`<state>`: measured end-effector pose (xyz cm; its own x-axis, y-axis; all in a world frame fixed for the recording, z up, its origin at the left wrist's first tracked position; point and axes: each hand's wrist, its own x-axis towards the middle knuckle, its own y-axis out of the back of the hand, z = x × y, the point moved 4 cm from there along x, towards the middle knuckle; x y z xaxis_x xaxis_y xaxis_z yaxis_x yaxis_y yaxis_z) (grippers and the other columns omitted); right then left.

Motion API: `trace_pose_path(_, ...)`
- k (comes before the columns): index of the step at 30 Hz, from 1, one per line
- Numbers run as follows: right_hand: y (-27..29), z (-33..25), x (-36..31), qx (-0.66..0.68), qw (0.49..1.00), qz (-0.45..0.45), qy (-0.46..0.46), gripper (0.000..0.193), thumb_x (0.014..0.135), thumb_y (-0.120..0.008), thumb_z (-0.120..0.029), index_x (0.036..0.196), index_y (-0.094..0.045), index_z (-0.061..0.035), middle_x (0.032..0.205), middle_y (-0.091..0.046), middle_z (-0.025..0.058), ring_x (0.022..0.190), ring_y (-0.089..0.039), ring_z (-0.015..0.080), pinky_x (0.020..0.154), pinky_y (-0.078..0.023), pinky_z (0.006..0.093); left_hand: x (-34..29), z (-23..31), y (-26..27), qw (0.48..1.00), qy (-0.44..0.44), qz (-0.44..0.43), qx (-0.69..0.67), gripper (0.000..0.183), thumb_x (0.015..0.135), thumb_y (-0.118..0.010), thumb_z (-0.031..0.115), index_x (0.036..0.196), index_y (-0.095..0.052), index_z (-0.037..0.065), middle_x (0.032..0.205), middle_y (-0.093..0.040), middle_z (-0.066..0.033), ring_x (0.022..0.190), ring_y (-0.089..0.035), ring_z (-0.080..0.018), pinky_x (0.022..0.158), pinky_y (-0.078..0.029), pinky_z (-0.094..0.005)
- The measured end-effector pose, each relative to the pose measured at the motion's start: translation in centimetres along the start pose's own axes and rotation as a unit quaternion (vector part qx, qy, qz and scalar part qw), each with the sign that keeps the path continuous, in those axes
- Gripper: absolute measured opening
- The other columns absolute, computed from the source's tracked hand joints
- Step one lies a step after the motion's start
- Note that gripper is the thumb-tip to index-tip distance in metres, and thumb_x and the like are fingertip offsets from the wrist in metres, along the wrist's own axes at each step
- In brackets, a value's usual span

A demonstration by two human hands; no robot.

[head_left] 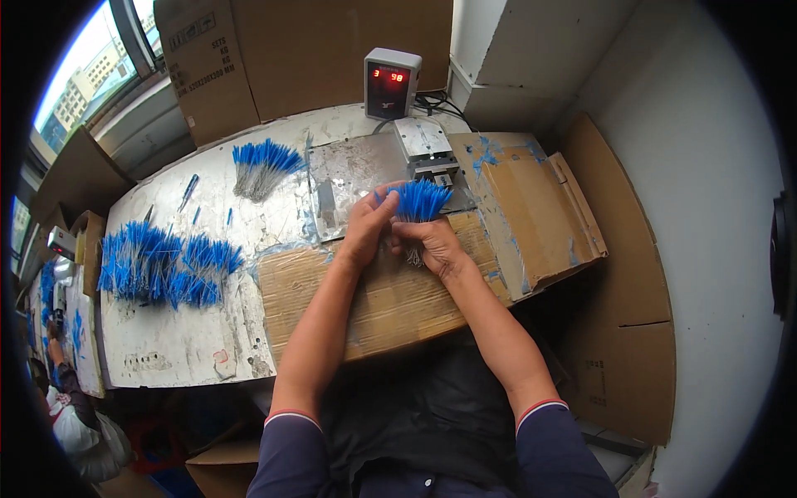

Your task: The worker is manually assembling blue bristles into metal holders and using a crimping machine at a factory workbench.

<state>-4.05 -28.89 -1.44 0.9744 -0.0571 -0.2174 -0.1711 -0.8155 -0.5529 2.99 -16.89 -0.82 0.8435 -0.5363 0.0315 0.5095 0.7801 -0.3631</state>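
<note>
A bunch of thin pale wires with blue tips (pixel 422 201) stands upright in front of me, blue ends up. My right hand (pixel 433 242) is wrapped round its lower part, and the pale ends stick out below the fingers. My left hand (pixel 368 226) is closed at the bunch's left side, thumb and fingers against the blue tips. A bit of blue shows between its fingers; how many wires it grips I cannot make out. Just beyond the hands is a small metal machine (pixel 425 139), its front partly hidden by the bunch.
A cardboard sheet (pixel 374 307) covers the table's near edge. Blue-tipped wires lie in a large pile (pixel 158 264) at left and a smaller one (pixel 266 166) farther back. Behind stands a counter with red digits (pixel 390 85). A cardboard box (pixel 540 220) is at right; a blue pen (pixel 189 191) lies left.
</note>
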Motion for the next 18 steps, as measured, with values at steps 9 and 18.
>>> trace_pose_path(9,1.3,-0.4,-1.9,-0.043,0.997,0.066,-0.012,0.021,0.087,-0.075,0.001,0.108,-0.071,-0.002,0.09,-0.072,0.0075,0.069,-0.071,0.0187,0.059,-0.063,0.034,0.0,-0.8,-0.2,0.999,0.026,-0.043,0.001,0.026,0.101,-0.07,0.014,0.122,-0.067,0.0,0.095,-0.071,0.0007,0.082,-0.064,-0.0063,0.075,-0.054,-0.0225)
trace_pose_path(18,5.7,-3.5,-1.6,-0.101,0.972,0.193,0.086,0.011,0.079,-0.078,0.001,0.086,-0.069,0.0038,0.074,-0.07,0.0113,0.056,-0.069,0.0197,0.048,-0.06,0.0325,0.5,-0.9,1.3,0.951,-0.164,0.169,0.2,0.021,0.105,-0.064,0.018,0.113,-0.068,-0.001,0.091,-0.073,-0.006,0.078,-0.068,-0.0105,0.069,-0.056,-0.0244)
